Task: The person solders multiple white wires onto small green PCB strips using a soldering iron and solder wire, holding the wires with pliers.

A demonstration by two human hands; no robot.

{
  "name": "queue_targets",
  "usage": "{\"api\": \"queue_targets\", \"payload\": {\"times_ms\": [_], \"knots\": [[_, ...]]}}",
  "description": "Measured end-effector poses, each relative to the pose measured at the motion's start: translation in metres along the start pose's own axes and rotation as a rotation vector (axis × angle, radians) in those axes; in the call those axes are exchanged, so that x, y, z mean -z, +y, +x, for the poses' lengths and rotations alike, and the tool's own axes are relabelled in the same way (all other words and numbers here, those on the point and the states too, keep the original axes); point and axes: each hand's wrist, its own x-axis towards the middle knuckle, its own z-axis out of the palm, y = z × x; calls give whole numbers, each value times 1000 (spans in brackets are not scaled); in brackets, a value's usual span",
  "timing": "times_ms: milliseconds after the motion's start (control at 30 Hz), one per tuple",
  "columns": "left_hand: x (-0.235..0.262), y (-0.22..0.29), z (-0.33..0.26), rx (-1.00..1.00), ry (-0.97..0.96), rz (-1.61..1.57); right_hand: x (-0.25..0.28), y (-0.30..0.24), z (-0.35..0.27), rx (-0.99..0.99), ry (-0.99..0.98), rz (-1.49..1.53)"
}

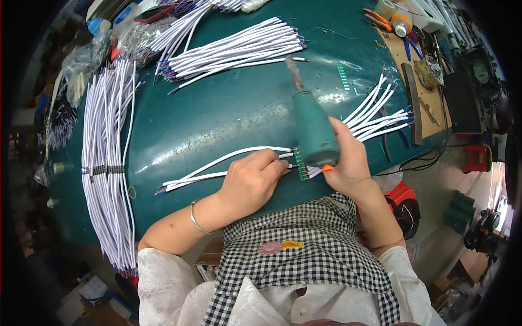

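While the left hand (251,182) lies flat on the green table (217,114), its fingers are together and pressed down on white cables (217,163) that run leftward from a small green circuit strip (300,165). The strip sits near the table's front edge, between the two hands, with the cable ends meeting it from both sides. The right hand (348,160) is wrapped around a green soldering gun (312,127), fingers clamped on its body; the gun's metal tip points away from the person, toward the far side of the table. A silver bangle (197,220) is on the left wrist.

A fan of white cables (380,111) spreads to the right of the gun. A large bundle of white cables (234,51) lies at the table's far side, and another long bundle (109,157) hangs along the left edge. A wooden board (416,70) with hand tools sits at the right end, an orange-capped bottle (401,23) beyond it. The person wears a black-and-white checked apron (310,250).
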Motion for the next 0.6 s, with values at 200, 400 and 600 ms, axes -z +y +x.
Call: {"api": "queue_targets", "payload": {"times_ms": [200, 400, 600], "knots": [[-1, -2, -3, -23, 52, 19, -13, -8, 18, 94, -46, -111], [2, 1, 1, -107, 59, 122, -3, -15, 23, -66, -111, 58], [5, 5, 4, -188, 65, 255, -1, -15, 22, -61, -72, 90]]}}
